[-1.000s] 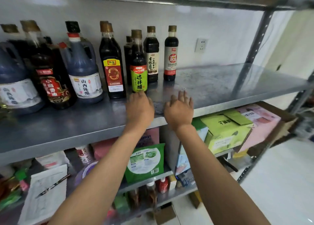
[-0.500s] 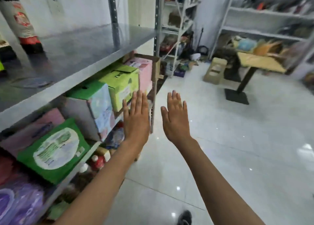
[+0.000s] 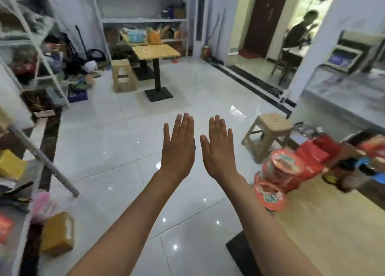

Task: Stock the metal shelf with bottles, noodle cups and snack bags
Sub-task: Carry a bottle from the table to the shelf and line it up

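Both grips are empty: left hand and right hand float flat, fingers straight, over the floor. The noodle cups and red snack bags lie on the table at right. Best to reach right and take the near cup by its sides. No bins or boxes hold this stock; blur hides the far items.
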The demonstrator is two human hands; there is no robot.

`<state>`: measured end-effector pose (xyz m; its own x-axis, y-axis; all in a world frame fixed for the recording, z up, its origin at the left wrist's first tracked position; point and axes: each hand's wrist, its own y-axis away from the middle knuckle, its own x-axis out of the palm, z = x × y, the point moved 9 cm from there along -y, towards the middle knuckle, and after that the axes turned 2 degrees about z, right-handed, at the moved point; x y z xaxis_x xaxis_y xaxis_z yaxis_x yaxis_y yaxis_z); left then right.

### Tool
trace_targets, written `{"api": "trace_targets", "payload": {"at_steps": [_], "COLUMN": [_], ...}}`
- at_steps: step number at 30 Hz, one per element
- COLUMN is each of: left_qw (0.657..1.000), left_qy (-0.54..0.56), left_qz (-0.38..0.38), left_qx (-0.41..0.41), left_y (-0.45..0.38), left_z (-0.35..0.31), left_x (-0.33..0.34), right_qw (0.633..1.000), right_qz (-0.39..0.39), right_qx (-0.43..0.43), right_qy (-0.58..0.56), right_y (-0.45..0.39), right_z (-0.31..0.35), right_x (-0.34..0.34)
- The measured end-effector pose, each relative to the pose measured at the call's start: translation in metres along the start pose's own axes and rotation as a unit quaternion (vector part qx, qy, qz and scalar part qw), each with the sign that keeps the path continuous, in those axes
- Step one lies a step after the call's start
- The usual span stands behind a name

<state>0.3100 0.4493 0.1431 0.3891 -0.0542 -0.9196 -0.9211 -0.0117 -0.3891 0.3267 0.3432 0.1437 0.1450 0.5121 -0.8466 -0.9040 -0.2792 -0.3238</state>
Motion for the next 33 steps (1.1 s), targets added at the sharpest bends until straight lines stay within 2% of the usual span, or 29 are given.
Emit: {"api": "trace_targets", "payload": {"at_steps": [5,11,14,17,22,26,33], "left_qw": [0.992,0.973,0.954,0.94,0.934,0.935,0.928], "left_qy": [0.031,0.073,0.106,0.143,0.178,0.184,0.188], "left_qz": [-0.01,0.008,0.048,0.081,0.129,0.14,0.183], "left_qx": [0.125,0.219,0.276,0.3,0.28,0.27,0.264], "left_y": [-0.045,-0.072,-0.078,-0.088,-0.111,-0.117,-0.119], "left_z": [-0.158,-0.318,-0.391,-0.449,-0.514,-0.54,-0.561], "left_x": [0.024,0.053,0.077,0.097,0.127,0.151,0.189], "right_qw": [0.993,0.974,0.959,0.936,0.906,0.897,0.888], "right_qz": [-0.049,-0.114,-0.143,-0.159,-0.144,-0.152,-0.046], "right_qx": [0.109,0.19,0.242,0.314,0.398,0.415,0.452], "right_qy": [0.012,0.043,0.042,0.023,-0.017,0.015,0.065], "right_y": [0.019,0.055,0.082,0.103,0.099,0.087,0.067], "right_z": [-0.152,-0.297,-0.375,-0.457,-0.566,-0.625,-0.704], "right_x": [-0.072,-0.149,-0.178,-0.191,-0.191,-0.197,-0.181]}}
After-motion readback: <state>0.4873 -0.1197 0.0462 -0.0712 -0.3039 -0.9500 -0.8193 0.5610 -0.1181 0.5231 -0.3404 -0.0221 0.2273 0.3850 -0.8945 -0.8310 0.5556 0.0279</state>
